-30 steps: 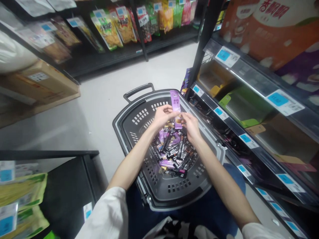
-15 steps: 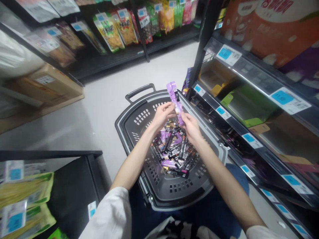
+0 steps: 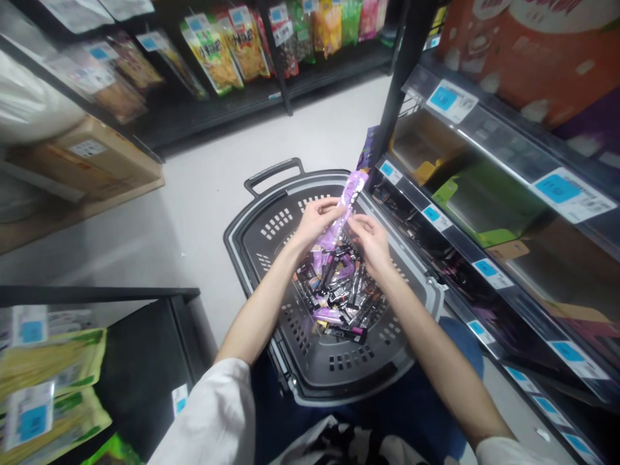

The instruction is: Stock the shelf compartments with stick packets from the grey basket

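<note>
My left hand [image 3: 317, 219] is closed on a slim purple snack packet [image 3: 352, 187], pinching it near its middle. The packet slants, its upper end leaning right and its lower end pointing down-left. Beside its right edge is my right hand [image 3: 372, 242], with fingers loosely curled and a little apart; whether the fingertips touch the wrapper is hard to see. Both hands are over a dark grey shopping basket [image 3: 310, 378] with slotted walls. Inside it lies a heap of small black and purple packets [image 3: 334, 284].
A tiered shelf with price tags [image 3: 489, 271] runs close along the basket's right side. Bagged snacks [image 3: 217, 55] hang on the rack ahead. A cardboard box [image 3: 111, 155] stands at left, and a low black shelf [image 3: 145, 361] is at lower left. Pale floor [image 3: 203, 194] lies between.
The purple packet has turned, its top swinging right and its lower end left, away from my right hand. My right fingers have come off the lower end.
</note>
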The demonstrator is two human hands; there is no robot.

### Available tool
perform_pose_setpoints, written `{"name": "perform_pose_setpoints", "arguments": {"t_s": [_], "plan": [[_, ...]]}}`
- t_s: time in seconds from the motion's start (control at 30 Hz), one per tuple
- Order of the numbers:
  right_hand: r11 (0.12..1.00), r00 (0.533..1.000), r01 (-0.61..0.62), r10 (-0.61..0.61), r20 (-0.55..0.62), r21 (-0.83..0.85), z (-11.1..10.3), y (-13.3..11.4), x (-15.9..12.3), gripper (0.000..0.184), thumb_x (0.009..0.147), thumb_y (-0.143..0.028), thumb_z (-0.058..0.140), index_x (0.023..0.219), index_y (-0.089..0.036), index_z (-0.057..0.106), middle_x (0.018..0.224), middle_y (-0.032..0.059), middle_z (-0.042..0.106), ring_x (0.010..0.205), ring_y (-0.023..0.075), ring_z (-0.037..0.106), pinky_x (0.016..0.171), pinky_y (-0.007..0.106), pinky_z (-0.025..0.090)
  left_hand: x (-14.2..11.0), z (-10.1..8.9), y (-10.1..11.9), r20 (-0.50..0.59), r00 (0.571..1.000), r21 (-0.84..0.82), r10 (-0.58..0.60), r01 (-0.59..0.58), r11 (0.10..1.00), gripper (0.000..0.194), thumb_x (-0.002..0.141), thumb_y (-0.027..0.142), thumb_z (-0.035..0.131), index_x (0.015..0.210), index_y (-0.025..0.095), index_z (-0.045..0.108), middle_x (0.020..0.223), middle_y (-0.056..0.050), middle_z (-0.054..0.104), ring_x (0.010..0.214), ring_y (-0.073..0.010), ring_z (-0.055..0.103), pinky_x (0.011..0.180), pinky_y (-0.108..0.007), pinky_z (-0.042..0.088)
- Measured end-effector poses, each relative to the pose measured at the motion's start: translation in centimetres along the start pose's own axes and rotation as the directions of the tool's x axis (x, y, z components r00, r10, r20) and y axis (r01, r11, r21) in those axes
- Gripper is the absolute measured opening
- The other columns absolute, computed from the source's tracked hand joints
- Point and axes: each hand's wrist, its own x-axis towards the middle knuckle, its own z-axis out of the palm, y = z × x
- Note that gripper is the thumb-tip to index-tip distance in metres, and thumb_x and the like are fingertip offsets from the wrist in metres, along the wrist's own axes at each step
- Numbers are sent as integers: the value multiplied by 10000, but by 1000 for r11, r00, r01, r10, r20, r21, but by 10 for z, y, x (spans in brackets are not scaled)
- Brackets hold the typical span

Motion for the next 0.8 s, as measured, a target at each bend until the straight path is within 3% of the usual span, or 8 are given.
{"name": "perform_pose_setpoints", "arguments": {"t_s": [0.13,0.23,0.3,0.4,0.53,0.67,0.8], "plan": [[998,999,50,-50,11,34,-3,2,3,316,712,-422,847,881,-199,700,825,-20,685,701,99,574,597,220,418,-3,0,5,255,965,98,-57,33,995,322,793,373,789,1031,156,799,986,-95,785,832,-165,717,779,-299,568],[994,997,70,-67,-38,87,-4,5,5,282,708,-381,850,851,-191,698,826,-26,700,687,84,572,611,208,432,-4,1,8,311,948,108,-62,30,994,399,731,308,830,1092,146,775,1022,-103,777,846,-176,726,802,-322,585],[983,992,86,-69,-106,163,-5,6,7,268,705,-358,855,834,-195,684,830,-36,702,704,78,588,635,199,454,-4,-1,7,258,965,90,-53,31,995,558,661,247,874,1189,149,725,1042,-104,771,832,-177,733,790,-325,595],[955,977,107,-50,-209,275,-7,3,9,266,710,-324,860,793,-202,639,849,-46,697,761,78,619,692,199,495,-2,-7,3,90,996,33,-7,4,999,679,592,201,912,1224,140,674,1022,-104,774,867,-192,746,822,-337,602],[935,964,75,20,-264,345,-10,-3,10,247,753,-288,839,815,-219,610,911,-42,702,838,80,640,725,198,514,1,-10,1,-78,997,-55,17,-22,998,545,617,250,906,1107,135,699,1001,-111,786,955,-220,749,899,-377,588],[923,968,38,61,-244,383,-12,-4,11,236,778,-292,824,855,-231,609,967,-31,712,866,79,648,704,190,517,1,-7,5,-120,992,-124,-43,28,992,421,706,321,849,1070,151,723,1070,-135,787,1011,-238,745,917,-405,573],[921,970,36,61,-235,388,-13,-4,11,247,773,-290,829,867,-236,607,997,-27,713,899,80,649,698,184,518,1,-6,6,-131,991,-144,-30,11,990,409,716,318,837,1071,149,726,1088,-146,785,1021,-249,746,912,-416,571]]}}
